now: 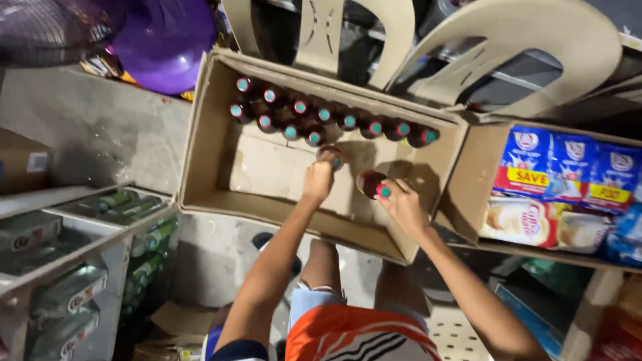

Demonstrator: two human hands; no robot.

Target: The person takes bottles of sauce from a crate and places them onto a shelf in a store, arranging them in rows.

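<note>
Below me, cardboard box [214,140] holding a back row of dark teal-capped bottles [314,120], my left hand [319,179] apparently clenched over one bottle [332,155], right hand [403,207] grasping another bottle [373,184], box of sachets [568,194] beside.

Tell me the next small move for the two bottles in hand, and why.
Probably set both down beside the row. The left hand and right hand each hold a dark teal-capped bottle inside the open cardboard box, just short of the standing bottle row.

A single head-worn camera looks steeply down from close above, facing forward. The open brown cardboard box [207,134] fills the centre toward twelve o'clock. The person's lap sits at six o'clock.
</note>
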